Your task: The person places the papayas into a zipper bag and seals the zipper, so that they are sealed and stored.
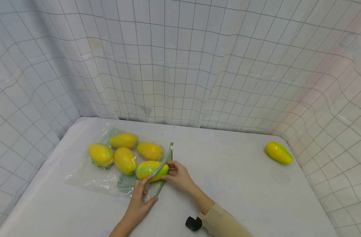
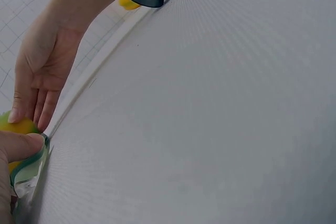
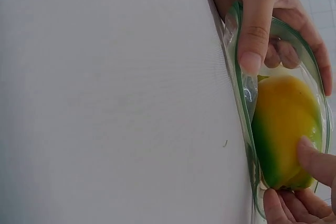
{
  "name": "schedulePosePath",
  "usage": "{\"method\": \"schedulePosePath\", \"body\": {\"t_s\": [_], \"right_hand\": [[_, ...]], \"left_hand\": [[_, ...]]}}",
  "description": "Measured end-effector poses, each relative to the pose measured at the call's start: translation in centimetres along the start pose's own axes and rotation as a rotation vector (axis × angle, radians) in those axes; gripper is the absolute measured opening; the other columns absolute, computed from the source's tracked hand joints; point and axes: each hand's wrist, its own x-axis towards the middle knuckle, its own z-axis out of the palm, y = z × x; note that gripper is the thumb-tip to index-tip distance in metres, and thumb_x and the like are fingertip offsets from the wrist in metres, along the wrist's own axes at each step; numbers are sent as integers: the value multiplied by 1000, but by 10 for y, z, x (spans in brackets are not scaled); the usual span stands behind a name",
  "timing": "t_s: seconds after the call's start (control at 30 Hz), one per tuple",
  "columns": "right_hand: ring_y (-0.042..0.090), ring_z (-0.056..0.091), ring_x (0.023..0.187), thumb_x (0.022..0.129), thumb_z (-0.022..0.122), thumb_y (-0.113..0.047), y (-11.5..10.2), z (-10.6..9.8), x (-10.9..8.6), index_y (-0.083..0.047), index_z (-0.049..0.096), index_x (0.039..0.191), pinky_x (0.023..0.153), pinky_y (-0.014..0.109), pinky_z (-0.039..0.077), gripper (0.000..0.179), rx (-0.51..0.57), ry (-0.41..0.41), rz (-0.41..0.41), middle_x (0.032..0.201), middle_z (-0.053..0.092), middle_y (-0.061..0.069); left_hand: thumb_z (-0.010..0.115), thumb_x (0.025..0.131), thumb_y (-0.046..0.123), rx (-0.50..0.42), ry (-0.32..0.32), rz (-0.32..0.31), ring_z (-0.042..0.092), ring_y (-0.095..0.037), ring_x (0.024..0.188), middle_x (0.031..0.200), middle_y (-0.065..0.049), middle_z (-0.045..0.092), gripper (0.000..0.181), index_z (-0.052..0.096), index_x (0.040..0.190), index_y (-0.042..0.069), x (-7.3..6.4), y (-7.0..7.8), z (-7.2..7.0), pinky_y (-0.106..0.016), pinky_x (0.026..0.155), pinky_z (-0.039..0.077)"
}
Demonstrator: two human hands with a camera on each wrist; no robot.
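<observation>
A clear zip bag (image 1: 90,179) with a green closure lies on the left of the table, several yellow mangoes inside. At its right-facing mouth sits a yellow-green mango (image 1: 146,168), largely within the bag. My left hand (image 1: 139,200) holds the opening's near side; the right wrist view shows its thumb (image 3: 253,45) over the green strip and fingers at the other lip, spreading the mouth. With thumb and fingers, my right hand (image 1: 181,179) grips the outer end of that mango (image 3: 286,121). In the left wrist view, the left hand partly hides the bag.
Another yellow-green mango (image 1: 278,153) lies at the table's far right, near the edge. A black object (image 1: 193,223) shows beside the right sleeve (image 1: 224,222). Grid-patterned white curtains (image 1: 180,65) stand behind and along both sides of the white-covered table (image 1: 242,184).
</observation>
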Motion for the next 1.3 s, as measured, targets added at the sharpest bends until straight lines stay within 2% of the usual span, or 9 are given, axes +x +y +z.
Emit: {"method": "schedulePosePath", "body": {"t_s": [0.13, 0.23, 0.47, 0.57, 1.0, 1.17, 1.3], "right_hand": [[39, 55, 102, 78, 67, 3, -14, -3, -4, 13, 47, 117, 83, 43, 47, 45, 3, 9, -3, 113, 53, 27], [37, 56, 99, 78, 69, 0, -15, -3, -4, 12, 49, 116, 80, 39, 49, 44, -20, 14, -5, 109, 56, 25], [42, 57, 93, 76, 70, 0, -13, 2, -2, 10, 51, 111, 71, 20, 49, 41, -4, 25, 10, 102, 57, 25], [43, 57, 92, 75, 70, 1, -11, 5, -1, 10, 52, 110, 68, 16, 47, 40, 20, 32, 12, 100, 57, 26], [43, 56, 91, 74, 71, 0, -10, 21, 2, 12, 55, 104, 70, 20, 50, 36, 77, 179, 39, 98, 57, 25], [43, 56, 88, 74, 72, 0, -9, 24, 4, 12, 56, 101, 69, 21, 51, 34, 78, 194, 23, 93, 58, 24], [40, 58, 88, 74, 72, 0, -9, 26, 3, 11, 57, 103, 70, 20, 51, 35, 76, 160, 30, 93, 59, 22]], "left_hand": [[81, 51, -10, 1, -2, -7, 33, -9, 71, 82, -7, 33, 85, 46, 127, 5, 0, 0, 0, -18, 61, 34], [81, 50, -10, 3, -3, -9, 33, -9, 71, 82, -8, 33, 86, 46, 127, 5, 0, 0, 0, -17, 61, 33], [81, 50, -11, 5, -2, -17, 33, -8, 70, 81, -8, 33, 86, 46, 127, 5, 0, 3, 0, -16, 62, 31], [80, 50, -11, -4, -2, -13, 32, -8, 70, 81, -8, 33, 86, 46, 127, 5, 0, 3, 0, -16, 62, 31], [81, 50, -12, -2, -4, -1, 32, -7, 70, 81, -7, 33, 86, 46, 127, 5, 0, -2, 2, -16, 61, 33], [80, 50, -13, -4, -5, -1, 31, -7, 70, 81, -7, 33, 86, 46, 127, 5, 0, -2, 1, -17, 61, 33], [80, 50, -12, -4, -8, 0, 32, -7, 70, 81, -7, 33, 86, 46, 127, 4, 0, -3, 1, -17, 62, 33]]}}
